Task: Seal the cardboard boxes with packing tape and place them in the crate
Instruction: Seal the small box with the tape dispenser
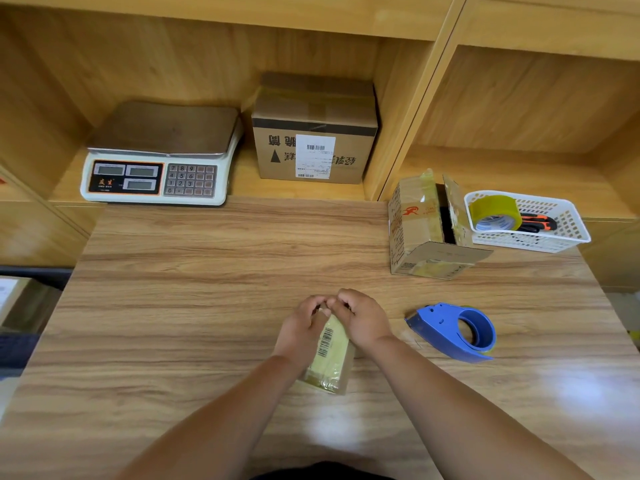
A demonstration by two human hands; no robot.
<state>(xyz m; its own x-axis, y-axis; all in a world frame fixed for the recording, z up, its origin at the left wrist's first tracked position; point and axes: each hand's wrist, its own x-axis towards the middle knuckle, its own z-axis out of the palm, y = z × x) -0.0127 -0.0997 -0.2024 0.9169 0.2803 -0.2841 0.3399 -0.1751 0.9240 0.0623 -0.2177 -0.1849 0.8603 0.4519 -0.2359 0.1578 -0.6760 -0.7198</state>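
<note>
A small cardboard box (331, 355), wrapped in yellowish tape and bearing a barcode label, lies on the wooden table (194, 306) in front of me. My left hand (303, 329) grips its left side and my right hand (363, 320) its right side, fingers curled over the far end. A blue tape dispenser (457, 332) lies on the table just right of my right hand. Farther back on the right stands a second cardboard box (420, 230) with its top flaps open and old tape on it.
A white basket (561, 230) at the back right holds a tape roll (495, 213) and an orange-black cutter (538, 221). A weighing scale (159, 157) and a large sealed carton (313, 133) sit in the shelf behind. More boxes (20, 303) lie low at the left.
</note>
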